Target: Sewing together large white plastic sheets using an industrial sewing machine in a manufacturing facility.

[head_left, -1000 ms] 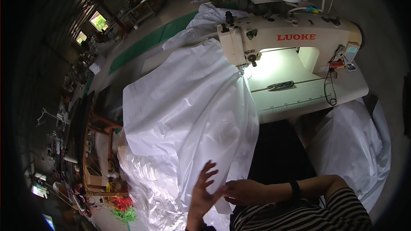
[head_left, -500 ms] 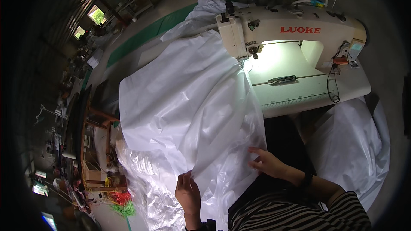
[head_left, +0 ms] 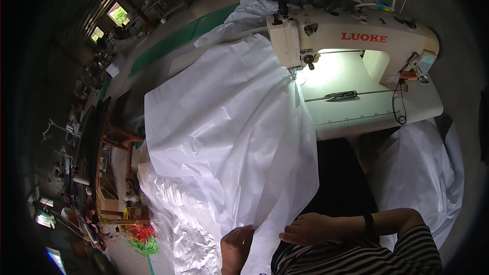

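Observation:
A large sheet of white fabric (head_left: 224, 127) hangs from the needle of a cream sewing machine (head_left: 351, 38) down over the table edge toward my lap. My left hand (head_left: 236, 247) is closed on the sheet's lower edge near the bottom of the picture. My right hand (head_left: 308, 228) pinches the same edge just to the right, its wrist wearing a dark band. The two hands hold the hem close together, a little apart.
The machine stands on a pale table (head_left: 377, 109) with scissors (head_left: 341, 94) lying on it. More white fabric (head_left: 423, 173) is heaped at the right, and clear plastic sheeting (head_left: 178, 214) lies on the floor at the left. A cluttered wooden rack (head_left: 109, 173) stands farther left.
Both hands have come down and together onto the sheet's lower edge. The right hand, earlier resting flat higher on the fabric, now pinches the hem beside the left hand.

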Motion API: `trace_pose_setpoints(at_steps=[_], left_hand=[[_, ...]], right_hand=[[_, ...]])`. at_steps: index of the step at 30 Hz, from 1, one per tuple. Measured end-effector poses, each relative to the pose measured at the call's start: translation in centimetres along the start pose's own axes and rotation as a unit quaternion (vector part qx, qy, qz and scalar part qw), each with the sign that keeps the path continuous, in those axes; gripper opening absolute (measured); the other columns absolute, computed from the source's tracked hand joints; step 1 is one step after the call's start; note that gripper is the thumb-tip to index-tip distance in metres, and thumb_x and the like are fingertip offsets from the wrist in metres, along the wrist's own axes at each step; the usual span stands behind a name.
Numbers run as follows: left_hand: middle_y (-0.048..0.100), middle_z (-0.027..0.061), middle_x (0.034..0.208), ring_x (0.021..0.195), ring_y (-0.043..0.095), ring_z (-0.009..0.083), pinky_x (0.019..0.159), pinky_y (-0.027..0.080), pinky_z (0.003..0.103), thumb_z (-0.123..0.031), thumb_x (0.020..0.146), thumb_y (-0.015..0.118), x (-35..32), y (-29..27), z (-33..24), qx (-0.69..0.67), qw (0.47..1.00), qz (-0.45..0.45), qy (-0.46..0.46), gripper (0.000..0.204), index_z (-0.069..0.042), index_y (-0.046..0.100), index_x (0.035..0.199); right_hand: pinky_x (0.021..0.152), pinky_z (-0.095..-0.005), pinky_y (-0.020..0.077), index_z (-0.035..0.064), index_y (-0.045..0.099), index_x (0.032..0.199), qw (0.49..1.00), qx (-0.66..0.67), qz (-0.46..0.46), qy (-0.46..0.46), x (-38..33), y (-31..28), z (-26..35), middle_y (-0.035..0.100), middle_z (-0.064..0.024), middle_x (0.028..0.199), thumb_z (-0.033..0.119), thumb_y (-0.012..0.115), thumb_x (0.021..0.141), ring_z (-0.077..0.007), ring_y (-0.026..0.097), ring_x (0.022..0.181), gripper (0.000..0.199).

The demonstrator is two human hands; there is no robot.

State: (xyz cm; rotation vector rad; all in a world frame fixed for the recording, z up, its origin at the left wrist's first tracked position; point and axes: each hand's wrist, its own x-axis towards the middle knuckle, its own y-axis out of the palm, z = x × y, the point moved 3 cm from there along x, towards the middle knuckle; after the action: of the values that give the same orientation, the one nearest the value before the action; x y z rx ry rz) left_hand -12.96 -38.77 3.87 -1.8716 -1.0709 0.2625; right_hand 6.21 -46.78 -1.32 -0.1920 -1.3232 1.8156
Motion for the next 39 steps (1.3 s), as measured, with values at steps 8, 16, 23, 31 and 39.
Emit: trace_pose_setpoints(at_steps=[8, 16, 23, 31, 39], left_hand=[[0.072, 0.0079, 0.097, 0.088, 0.068, 0.0158, 0.075, 0.053, 0.03, -0.002, 0.089, 0.067, -2.9, 4.8, -0.6, -0.46, 0.813, 0.223, -0.28, 0.027, 0.0, 0.062, 0.115], [0.071, 0.0059, 0.09, 0.083, 0.065, 0.011, 0.073, 0.052, 0.027, -0.006, 0.089, 0.069, -3.9, 5.6, 0.6, -0.324, 0.855, 0.198, -0.352, 0.014, 0.004, 0.069, 0.099], [0.071, 0.0073, 0.083, 0.073, 0.065, 0.0131, 0.066, 0.053, 0.028, -0.002, 0.088, 0.069, -3.5, -0.9, 0.5, -0.198, 0.952, -0.007, -0.232, 0.009, 0.001, 0.069, 0.096], [0.07, 0.0131, 0.087, 0.074, 0.067, 0.0255, 0.063, 0.054, 0.033, 0.007, 0.08, 0.072, -1.6, -2.6, -6.1, -0.094, 0.996, -0.005, 0.013, 0.019, -0.001, 0.071, 0.097], [0.068, 0.0131, 0.087, 0.079, 0.067, 0.0253, 0.066, 0.052, 0.033, 0.007, 0.084, 0.065, -2.7, 1.9, -7.5, -0.14, 0.97, 0.201, 0.001, 0.013, 0.001, 0.068, 0.096]], right_hand=[[0.085, -0.0338, 0.0566, 0.0012, 0.062, 0.105, 0.992, 0.074, -0.062, -0.075, 0.2, -1.1, 3.5, 0.064, -0.0094, 0.099, 0.013, 0.058, 0.091, -0.0242, 0.065, 0.103, 0.019], [0.09, -0.0365, 0.0505, 0.0036, 0.062, 0.102, 0.967, 0.145, -0.111, -0.178, -0.6, -2.4, 6.2, 0.063, -0.0089, 0.106, 0.014, 0.051, 0.095, -0.021, 0.063, 0.098, 0.017], [0.065, -0.0419, 0.0528, 0.006, 0.06, 0.062, 0.874, 0.187, 0.244, 0.376, -3.4, 2.7, -2.8, 0.059, -0.0111, 0.059, 0.058, 0.042, 0.099, -0.0307, 0.065, 0.063, 0.066], [0.075, -0.0406, 0.0544, 0.0007, 0.067, 0.1, 0.84, 0.462, 0.0, 0.283, -3.6, -1.7, 3.5, 0.069, -0.017, 0.096, 0.02, 0.06, 0.095, -0.032, 0.068, 0.085, 0.021], [0.049, -0.0326, 0.0474, 0.0082, 0.059, 0.092, 0.997, 0.025, -0.024, 0.066, -2.1, -6.2, 9.4, 0.062, -0.0054, 0.08, 0.025, 0.054, 0.093, -0.0183, 0.062, 0.064, 0.018]])
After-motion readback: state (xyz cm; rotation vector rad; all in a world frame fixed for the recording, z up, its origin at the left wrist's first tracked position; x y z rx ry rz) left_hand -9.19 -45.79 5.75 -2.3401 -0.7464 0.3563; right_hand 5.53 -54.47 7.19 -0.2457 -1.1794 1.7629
